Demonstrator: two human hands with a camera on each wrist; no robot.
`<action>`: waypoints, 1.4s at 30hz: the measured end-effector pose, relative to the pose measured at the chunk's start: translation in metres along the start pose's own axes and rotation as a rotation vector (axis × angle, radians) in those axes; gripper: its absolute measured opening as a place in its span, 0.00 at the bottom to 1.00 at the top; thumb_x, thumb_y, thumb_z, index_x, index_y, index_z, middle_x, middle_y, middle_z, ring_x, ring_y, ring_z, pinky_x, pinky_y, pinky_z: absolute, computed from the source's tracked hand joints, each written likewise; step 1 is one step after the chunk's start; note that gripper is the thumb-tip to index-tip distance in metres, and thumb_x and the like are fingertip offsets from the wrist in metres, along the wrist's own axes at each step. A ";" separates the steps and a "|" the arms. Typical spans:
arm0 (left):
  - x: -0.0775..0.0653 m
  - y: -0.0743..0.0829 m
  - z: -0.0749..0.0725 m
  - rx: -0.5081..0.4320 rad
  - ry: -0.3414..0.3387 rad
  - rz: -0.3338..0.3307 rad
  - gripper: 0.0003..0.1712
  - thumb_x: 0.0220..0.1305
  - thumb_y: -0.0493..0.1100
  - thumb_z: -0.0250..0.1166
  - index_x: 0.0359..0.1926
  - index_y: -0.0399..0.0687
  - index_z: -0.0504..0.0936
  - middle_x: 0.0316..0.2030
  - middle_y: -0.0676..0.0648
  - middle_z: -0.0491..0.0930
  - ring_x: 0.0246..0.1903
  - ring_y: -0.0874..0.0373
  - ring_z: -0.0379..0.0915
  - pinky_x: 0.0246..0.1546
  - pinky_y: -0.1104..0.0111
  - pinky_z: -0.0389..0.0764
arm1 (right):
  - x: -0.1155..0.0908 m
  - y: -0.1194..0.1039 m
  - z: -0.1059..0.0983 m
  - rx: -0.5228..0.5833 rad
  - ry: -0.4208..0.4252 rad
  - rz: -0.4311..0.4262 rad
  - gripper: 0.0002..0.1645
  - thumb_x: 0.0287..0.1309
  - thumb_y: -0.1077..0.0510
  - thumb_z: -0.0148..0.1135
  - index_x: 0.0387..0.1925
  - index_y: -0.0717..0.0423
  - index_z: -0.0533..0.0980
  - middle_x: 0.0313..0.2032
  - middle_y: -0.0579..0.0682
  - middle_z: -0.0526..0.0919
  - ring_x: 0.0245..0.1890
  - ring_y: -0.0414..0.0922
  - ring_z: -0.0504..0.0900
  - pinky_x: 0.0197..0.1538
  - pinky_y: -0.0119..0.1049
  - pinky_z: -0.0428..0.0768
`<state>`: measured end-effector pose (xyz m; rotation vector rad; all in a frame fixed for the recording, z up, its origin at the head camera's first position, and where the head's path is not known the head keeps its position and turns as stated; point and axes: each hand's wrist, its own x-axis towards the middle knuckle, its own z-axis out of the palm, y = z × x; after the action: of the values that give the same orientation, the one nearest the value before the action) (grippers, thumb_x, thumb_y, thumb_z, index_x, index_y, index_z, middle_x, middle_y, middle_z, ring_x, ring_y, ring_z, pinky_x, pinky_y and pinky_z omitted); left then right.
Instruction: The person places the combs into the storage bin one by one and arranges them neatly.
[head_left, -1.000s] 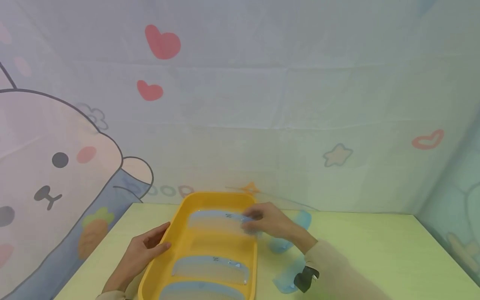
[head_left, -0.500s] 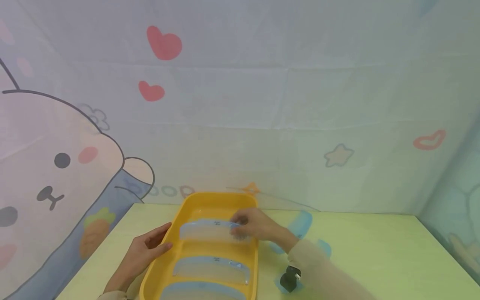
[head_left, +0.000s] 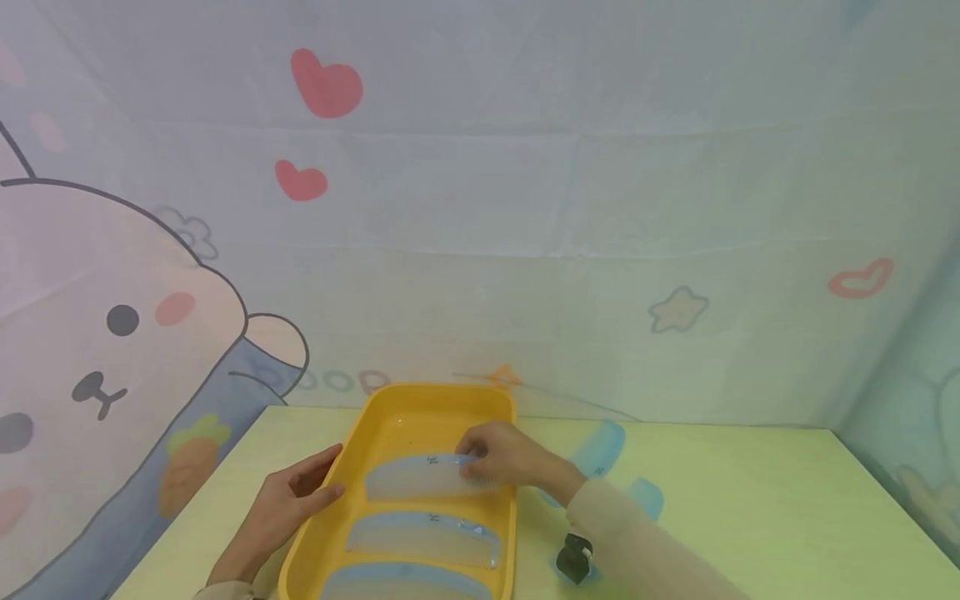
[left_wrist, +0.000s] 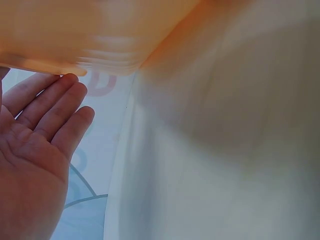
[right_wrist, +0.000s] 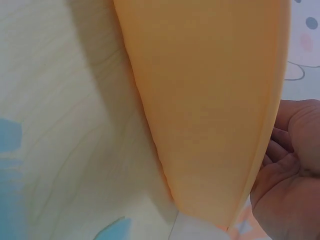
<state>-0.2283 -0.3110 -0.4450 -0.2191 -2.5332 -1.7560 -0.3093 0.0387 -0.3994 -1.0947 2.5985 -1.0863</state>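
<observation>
My right hand (head_left: 504, 452) reaches over the right rim of a yellow tray (head_left: 397, 408). Thumb and fingers pinch the right end of a translucent blue comb (head_left: 412, 477), teeth toward me, near the tray's floor. Closer to me in the tray lie a second comb (head_left: 412, 537) and a third comb (head_left: 397, 583), which the frame cuts off. At the tray's left side, my left hand (head_left: 281, 512) holds the rim, thumb over it and fingers outside. The left wrist view shows the fingers (left_wrist: 57, 107) fairly straight, tips at the rim. In the right wrist view, the tray wall hides the held comb.
More blue combs lie on the table right of the tray: one comb (head_left: 602, 448) at the back, another (head_left: 647, 497) partly behind my right sleeve. A black wrist device (head_left: 575, 557) covers further blue. A printed cloth (head_left: 480, 250) hangs behind the pale green table (head_left: 750, 508).
My right hand has brought the comb from the tray's far part toward me and lowered it, parallel to the other two. My left hand stays at the rim.
</observation>
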 end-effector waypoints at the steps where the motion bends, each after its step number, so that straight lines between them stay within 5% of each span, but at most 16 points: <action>1: 0.000 0.000 0.000 0.001 0.000 0.000 0.40 0.72 0.43 0.73 0.79 0.38 0.68 0.72 0.32 0.71 0.65 0.48 0.78 0.53 0.66 0.86 | 0.000 0.000 0.000 -0.007 -0.005 -0.001 0.07 0.63 0.64 0.75 0.42 0.60 0.87 0.38 0.46 0.89 0.38 0.42 0.80 0.48 0.39 0.82; 12: -0.001 0.001 0.000 -0.013 -0.006 0.000 0.40 0.73 0.42 0.72 0.79 0.39 0.68 0.73 0.33 0.70 0.67 0.42 0.74 0.54 0.67 0.85 | 0.004 -0.005 0.006 -0.229 -0.099 -0.032 0.03 0.63 0.63 0.76 0.37 0.57 0.86 0.34 0.44 0.87 0.35 0.38 0.80 0.43 0.32 0.83; 17: 0.000 0.000 0.000 -0.027 -0.003 -0.010 0.40 0.72 0.42 0.73 0.79 0.39 0.68 0.71 0.33 0.72 0.62 0.54 0.80 0.53 0.66 0.86 | 0.006 -0.007 0.008 -0.295 -0.129 -0.025 0.03 0.64 0.63 0.76 0.36 0.57 0.87 0.33 0.43 0.87 0.34 0.38 0.80 0.43 0.32 0.83; 30: 0.000 -0.001 0.000 -0.044 -0.018 0.003 0.39 0.73 0.40 0.71 0.79 0.37 0.66 0.72 0.31 0.71 0.63 0.46 0.79 0.52 0.66 0.87 | 0.004 -0.018 0.014 -0.430 -0.210 0.104 0.08 0.59 0.63 0.75 0.31 0.54 0.81 0.25 0.41 0.76 0.25 0.38 0.70 0.28 0.30 0.71; 42: -0.001 0.001 0.000 -0.039 -0.014 0.002 0.40 0.72 0.41 0.72 0.79 0.38 0.67 0.73 0.33 0.70 0.68 0.41 0.74 0.53 0.67 0.86 | 0.006 -0.018 0.018 -0.518 -0.263 0.131 0.21 0.57 0.57 0.81 0.51 0.57 0.86 0.46 0.46 0.87 0.41 0.39 0.81 0.51 0.34 0.84</action>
<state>-0.2271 -0.3108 -0.4436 -0.2363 -2.5090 -1.8100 -0.2967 0.0154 -0.3995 -1.0407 2.7438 -0.2161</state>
